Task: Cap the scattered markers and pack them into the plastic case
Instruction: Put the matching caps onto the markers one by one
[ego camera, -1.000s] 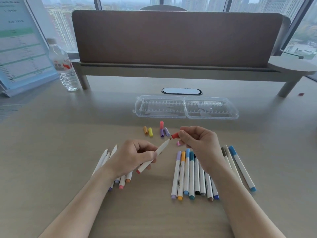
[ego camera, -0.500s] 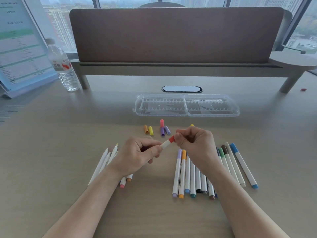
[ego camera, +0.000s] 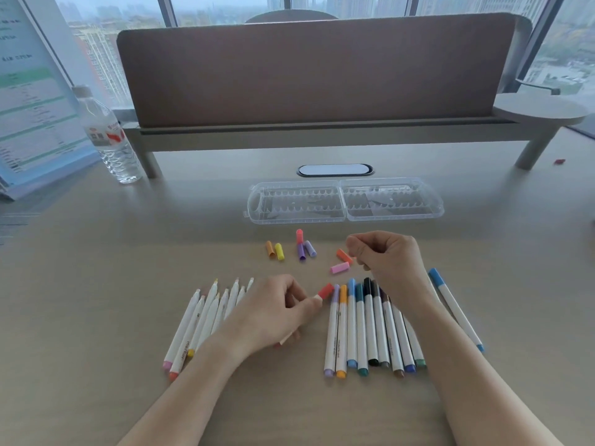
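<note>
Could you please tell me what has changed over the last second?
The right hand pressed the red cap on and let go; the left hand now carries the capped marker toward the capped row. The loose caps and plastic case stayed put.

A high-rise office workstation: a pale tabletop (ego camera: pixel 96 284) backed by a brown fabric privacy divider (ego camera: pixel 315 69) on a raised shelf (ego camera: pixel 322 132), a cable port (ego camera: pixel 335 170) set into the surface, and full-height windows (ego camera: pixel 225 8) overlooking city towers.
</note>
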Tool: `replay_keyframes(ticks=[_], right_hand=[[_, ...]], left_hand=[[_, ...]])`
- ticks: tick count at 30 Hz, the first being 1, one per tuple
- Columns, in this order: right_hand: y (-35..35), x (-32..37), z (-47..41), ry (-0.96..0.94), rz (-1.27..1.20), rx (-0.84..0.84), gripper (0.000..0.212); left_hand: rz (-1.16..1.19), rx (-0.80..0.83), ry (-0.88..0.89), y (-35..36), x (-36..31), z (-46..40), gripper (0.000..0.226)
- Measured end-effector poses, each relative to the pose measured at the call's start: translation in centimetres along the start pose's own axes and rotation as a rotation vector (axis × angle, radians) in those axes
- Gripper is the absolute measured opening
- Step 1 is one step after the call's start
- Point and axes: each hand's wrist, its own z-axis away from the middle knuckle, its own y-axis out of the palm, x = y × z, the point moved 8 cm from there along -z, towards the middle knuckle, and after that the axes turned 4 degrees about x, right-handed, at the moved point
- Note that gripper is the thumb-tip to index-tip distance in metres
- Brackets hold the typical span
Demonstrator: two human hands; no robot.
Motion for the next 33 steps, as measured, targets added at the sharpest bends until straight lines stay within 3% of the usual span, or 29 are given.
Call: replay_keyframes(ticks=[2,7,12,14,23,28,33], right_hand=[[-0.6,-0.1,0.2,-0.005,-0.005,-0.024,0.003],[-0.4,-0.2,0.6,-0.02,0.035,-0.012,0.011],[0.1,-0.9,0.5,-0.004,0.102,0.04,0.003],[0.8,-1.3,0.5,-0.002,0.139,0.082,0.002],[1.6,-1.0,1.0,-0.045,0.204,0.125,0.005],[1.1,-1.0,1.2,-0.03,0.192,0.097,0.001],[0.1,-0.9,1.5,-0.012,0.186,0.051,0.003]], left_hand=[[-0.115,-0.013,0.04,0.1,-0.9,0.1,0.03],[-0.011,-0.058,0.063,-1.1,-0.6,0.3,0.017],[0.112,-0.316,0.018,-5.5,1.8,0.8,0.022],[0.053,-0.383,-0.035,-7.3,3.4,0.6,0.024],[-0.365,-0.163,-0.188,-6.9,4.3,1.1,0.038],[-0.514,-0.14,-0.195,-5.9,3.1,-0.1,0.045],[-0.345,-0.215,-0.096,-6.1,2.6,-1.2,0.039]])
